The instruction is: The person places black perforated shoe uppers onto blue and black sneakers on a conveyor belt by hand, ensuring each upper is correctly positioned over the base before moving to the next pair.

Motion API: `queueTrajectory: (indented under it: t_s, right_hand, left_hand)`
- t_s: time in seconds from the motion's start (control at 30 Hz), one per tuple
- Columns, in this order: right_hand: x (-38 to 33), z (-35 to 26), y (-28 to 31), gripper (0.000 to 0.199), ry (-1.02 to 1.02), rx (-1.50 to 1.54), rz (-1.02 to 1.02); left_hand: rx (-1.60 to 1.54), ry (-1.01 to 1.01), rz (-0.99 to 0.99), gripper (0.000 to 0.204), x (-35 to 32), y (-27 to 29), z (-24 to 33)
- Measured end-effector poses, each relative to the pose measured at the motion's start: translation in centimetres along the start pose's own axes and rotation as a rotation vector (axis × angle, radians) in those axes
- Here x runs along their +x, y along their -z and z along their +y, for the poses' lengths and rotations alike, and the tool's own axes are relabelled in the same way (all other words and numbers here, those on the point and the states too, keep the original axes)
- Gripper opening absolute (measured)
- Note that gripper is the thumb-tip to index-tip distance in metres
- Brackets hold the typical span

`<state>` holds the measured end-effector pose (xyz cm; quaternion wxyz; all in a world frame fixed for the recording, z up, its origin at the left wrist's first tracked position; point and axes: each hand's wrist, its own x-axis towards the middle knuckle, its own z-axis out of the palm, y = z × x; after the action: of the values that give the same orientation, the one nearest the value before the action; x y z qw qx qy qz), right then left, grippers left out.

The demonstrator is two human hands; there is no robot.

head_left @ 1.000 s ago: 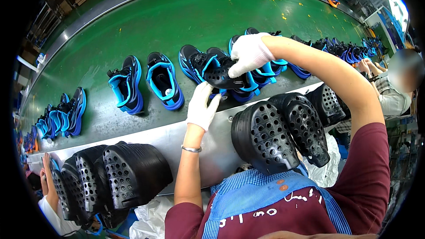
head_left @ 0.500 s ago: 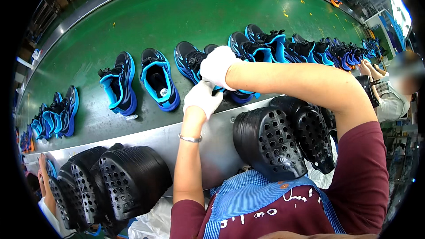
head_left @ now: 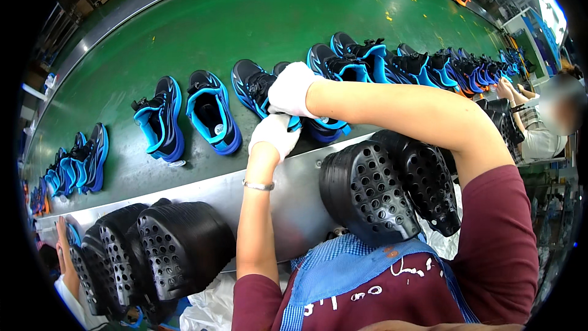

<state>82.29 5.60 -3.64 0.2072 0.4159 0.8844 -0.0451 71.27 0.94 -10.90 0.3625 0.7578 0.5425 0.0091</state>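
Observation:
Both my hands wear white gloves and meet at a black sneaker (head_left: 252,84) with blue edging, whose toe points away from me on the green surface. My right hand (head_left: 294,90) is closed over its upper, hiding the middle of the shoe. Just below, my left hand (head_left: 275,137) is closed at the heel end, next to a bit of bright blue lining. The fingertips of both hands are hidden. Right beside them stands another black-and-blue sneaker (head_left: 327,129), partly covered by my right wrist. To the left is an open sneaker (head_left: 214,113) with a round white sticker inside.
Sneakers stand along the green table (head_left: 202,30), including a row (head_left: 429,67) to the right and a cluster (head_left: 76,162) at far left. Black perforated shoe-shaped forms (head_left: 370,193) sit on the metal ledge (head_left: 288,193) close to me, with more forms (head_left: 184,248) at left. Other people work at both sides.
My hands and the sneaker they hold have shifted slightly left in the picture, as have the neighbouring sneakers. The grip looks the same.

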Motion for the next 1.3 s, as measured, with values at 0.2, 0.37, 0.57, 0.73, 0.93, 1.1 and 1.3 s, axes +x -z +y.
queueTrajectory:
  t_s: [0.2, 0.37, 0.57, 0.73, 0.93, 1.1, 1.3]
  right_hand:
    - [-0.2, 1.3, -0.4, 0.036, -0.085, 0.106, 0.01]
    - [-0.2, 1.4, 0.0, 0.038, -0.06, 0.067, -0.002]
    - [-0.2, 0.8, 0.2, 0.034, -0.056, 0.099, -0.031]
    - [0.6, -0.2, 0.7, 0.022, 0.014, -0.01, -0.069]
    - [2.0, 0.0, 1.2, 0.016, -0.04, -0.041, -0.073]
    - [2.1, -0.4, 1.8, 0.016, 0.013, -0.056, -0.172]
    - [2.4, -1.4, 0.9, 0.02, -0.06, -0.035, -0.088]
  left_hand:
    - [-0.317, -0.209, 0.683, 0.044, -3.0, 2.0, -3.0]
    - [-0.193, -0.226, 0.596, 0.06, 1.0, 1.8, -3.6]
    - [-0.189, -0.061, 0.529, 0.043, 3.1, 4.6, -3.2]
    - [-0.178, -0.008, 0.728, 0.045, 3.0, 3.2, -2.7]
    - [-0.423, -0.119, 1.025, 0.024, -2.5, -2.5, -0.9]
    - [-0.148, -0.158, 0.647, 0.037, -3.5, -2.7, 0.3]
    - [0.163, 0.055, 0.032, 0.037, -0.6, 0.0, 0.4]
